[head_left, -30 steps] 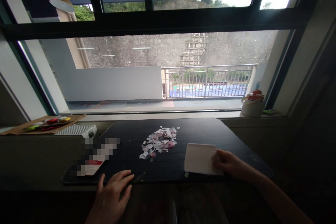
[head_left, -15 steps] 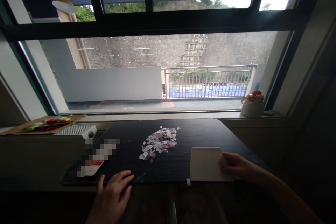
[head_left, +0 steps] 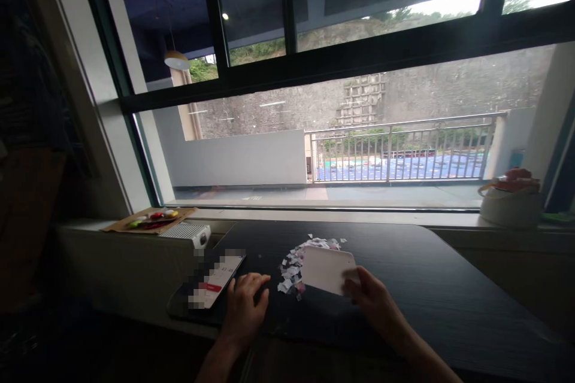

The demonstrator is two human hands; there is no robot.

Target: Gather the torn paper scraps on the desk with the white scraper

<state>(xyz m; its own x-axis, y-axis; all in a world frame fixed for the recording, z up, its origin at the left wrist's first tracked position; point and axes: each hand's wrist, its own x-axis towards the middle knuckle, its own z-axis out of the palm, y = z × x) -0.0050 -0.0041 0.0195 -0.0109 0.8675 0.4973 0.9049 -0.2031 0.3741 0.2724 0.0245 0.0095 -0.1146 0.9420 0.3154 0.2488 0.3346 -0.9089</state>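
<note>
My right hand (head_left: 372, 298) grips the right edge of a thin white rectangular card (head_left: 327, 269), fingers wrapped round that side. The card is held over the right part of a heap of torn paper scraps (head_left: 291, 268), white with a few pinkish bits, and hides some of them. Whether it touches the scraps I cannot tell. To the left of the heap, my left hand (head_left: 246, 305) holds nothing; its fingers are bent and apart, low over the dark table (head_left: 404, 275). Beside it lies a phone (head_left: 228, 271), its screen lit and partly pixelated.
A white box-shaped device (head_left: 191, 233) stands left of the table, near brown paper (head_left: 119, 221) bearing small colourful items. On the right of the windowsill (head_left: 359, 215) is a white container (head_left: 510, 203) with a reddish top. The window spans the far side.
My right hand has lifted the card from the table's front right and brought it left over the scraps. My left hand has moved further onto the table, beside the phone. The view has turned left.
</note>
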